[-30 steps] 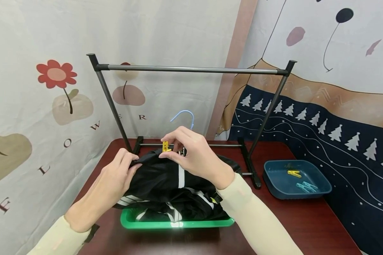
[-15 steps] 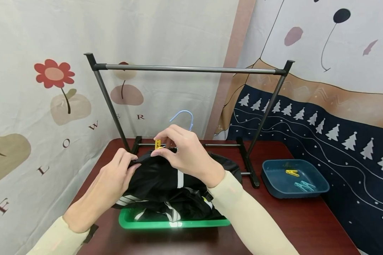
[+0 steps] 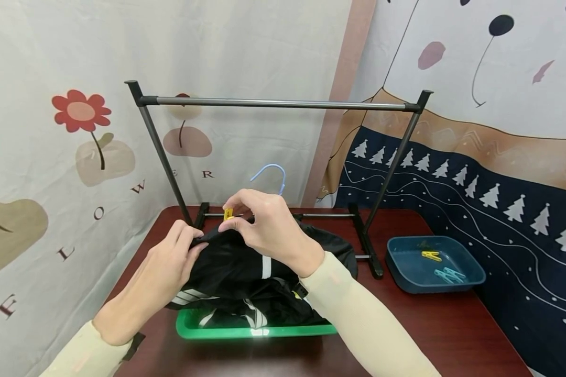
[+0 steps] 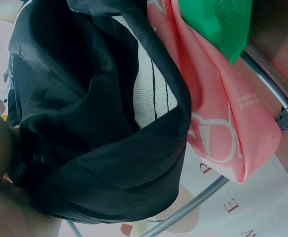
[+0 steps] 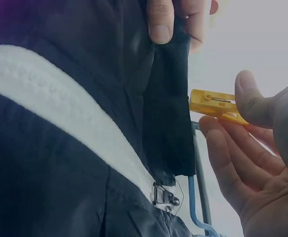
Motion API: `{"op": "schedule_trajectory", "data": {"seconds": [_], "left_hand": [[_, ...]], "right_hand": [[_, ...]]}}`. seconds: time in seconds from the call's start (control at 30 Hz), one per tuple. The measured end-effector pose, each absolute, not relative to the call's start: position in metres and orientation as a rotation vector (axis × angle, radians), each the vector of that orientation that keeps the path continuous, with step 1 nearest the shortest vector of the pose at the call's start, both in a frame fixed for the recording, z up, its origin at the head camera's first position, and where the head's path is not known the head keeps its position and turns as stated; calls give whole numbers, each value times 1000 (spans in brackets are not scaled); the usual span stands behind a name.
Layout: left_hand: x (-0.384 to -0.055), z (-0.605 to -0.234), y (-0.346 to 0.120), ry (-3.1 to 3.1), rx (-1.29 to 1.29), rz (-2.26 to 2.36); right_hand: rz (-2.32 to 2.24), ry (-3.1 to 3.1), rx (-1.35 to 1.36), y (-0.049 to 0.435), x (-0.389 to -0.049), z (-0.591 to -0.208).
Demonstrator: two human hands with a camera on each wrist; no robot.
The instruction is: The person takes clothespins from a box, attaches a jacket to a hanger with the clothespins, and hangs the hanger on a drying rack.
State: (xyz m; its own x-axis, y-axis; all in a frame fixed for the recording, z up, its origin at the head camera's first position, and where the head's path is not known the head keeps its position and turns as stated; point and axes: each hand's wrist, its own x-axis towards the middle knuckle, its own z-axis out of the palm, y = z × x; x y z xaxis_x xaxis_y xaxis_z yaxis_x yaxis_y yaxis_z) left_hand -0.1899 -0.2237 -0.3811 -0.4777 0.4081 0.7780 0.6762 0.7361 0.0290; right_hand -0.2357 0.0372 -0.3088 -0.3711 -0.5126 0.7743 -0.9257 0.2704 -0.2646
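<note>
A black jacket (image 3: 226, 262) with white stripes is bunched over a green basket (image 3: 259, 332). My left hand (image 3: 162, 264) pinches the jacket's upper edge on the left side. Between thumb and fingers, my right hand (image 3: 273, 228) holds a yellow clothespin (image 5: 213, 102). In the right wrist view its front end meets or nearly meets the edge of the black fabric, just below the left fingertips. A light blue hanger (image 3: 272, 165) shows its hook above the jacket; the rest is mostly covered. A white zip with a metal slider (image 5: 164, 196) runs down the jacket front.
Behind the basket stands a clothes rack with a horizontal metal bar (image 3: 273, 103). A dark blue tray (image 3: 436, 288) on the right holds a yellow clothespin (image 3: 431, 256) and light blue clothespins (image 3: 449, 275). Pink fabric (image 4: 228, 128) lies beyond the jacket in the left wrist view.
My right hand has moved left with the yellow clothespin, closer to the left hand and the jacket's edge. The left hand keeps its hold in nearly the same place.
</note>
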Motion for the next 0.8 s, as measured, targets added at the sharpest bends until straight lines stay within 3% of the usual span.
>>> {"op": "schedule_trajectory", "data": {"seconds": [0.8], "left_hand": [[-191, -382, -224, -2121, -825, -433]], "right_hand": [[1029, -1968, 1347, 17, -234, -307]]}}
